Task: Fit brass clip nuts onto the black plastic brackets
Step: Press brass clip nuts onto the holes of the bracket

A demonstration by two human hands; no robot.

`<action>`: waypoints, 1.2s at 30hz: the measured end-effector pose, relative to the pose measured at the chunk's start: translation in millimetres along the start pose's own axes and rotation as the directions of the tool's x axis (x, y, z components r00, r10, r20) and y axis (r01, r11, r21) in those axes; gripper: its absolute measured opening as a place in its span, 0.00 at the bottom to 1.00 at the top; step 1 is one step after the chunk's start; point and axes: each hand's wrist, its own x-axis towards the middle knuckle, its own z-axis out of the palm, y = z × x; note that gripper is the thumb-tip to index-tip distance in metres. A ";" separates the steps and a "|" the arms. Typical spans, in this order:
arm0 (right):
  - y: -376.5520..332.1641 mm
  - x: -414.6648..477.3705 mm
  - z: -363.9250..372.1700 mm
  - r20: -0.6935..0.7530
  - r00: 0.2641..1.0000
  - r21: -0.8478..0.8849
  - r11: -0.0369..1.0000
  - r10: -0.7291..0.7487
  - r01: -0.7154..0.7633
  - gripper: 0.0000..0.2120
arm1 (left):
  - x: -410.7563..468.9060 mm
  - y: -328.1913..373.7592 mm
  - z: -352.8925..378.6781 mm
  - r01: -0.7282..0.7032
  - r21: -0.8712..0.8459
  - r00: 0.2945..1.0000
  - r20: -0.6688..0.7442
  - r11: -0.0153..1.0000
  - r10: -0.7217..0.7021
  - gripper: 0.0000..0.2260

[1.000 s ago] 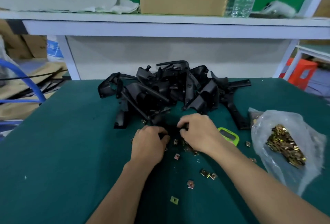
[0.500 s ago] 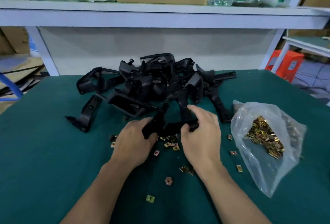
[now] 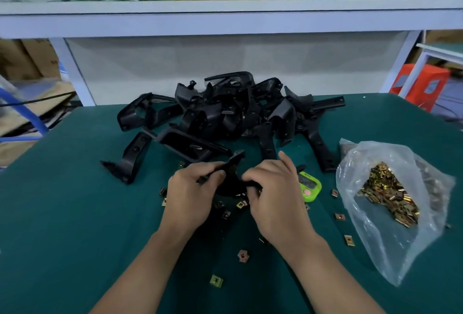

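Observation:
A black plastic bracket point(image 3: 231, 176) sits between my two hands just above the green table. My left hand point(image 3: 193, 193) grips its left end with curled fingers. My right hand point(image 3: 273, 193) pinches its right end, index finger raised. Whether a clip nut is under my fingers is hidden. A pile of black brackets point(image 3: 233, 113) lies behind the hands. Loose brass clip nuts point(image 3: 242, 255) are scattered on the table around and below my hands. A clear plastic bag of brass clip nuts point(image 3: 390, 196) lies at the right.
A green timer point(image 3: 310, 187) lies just right of my right hand. One separate bracket point(image 3: 130, 158) lies left of the pile. A white shelf point(image 3: 225, 15) with a cardboard box and a bottle runs across the back. An orange stool point(image 3: 421, 85) stands at far right.
The held bracket has been lifted and turned between my hands. My right hand has closed onto its right end, and the green timer beside it has come into sight.

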 end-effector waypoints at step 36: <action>5.3 -10.7 9.1 0.188 0.888 -0.104 0.908 0.420 -0.407 0.06 | -13.1 -3.4 2.1 -0.171 0.339 0.925 0.379 0.925 0.032 0.11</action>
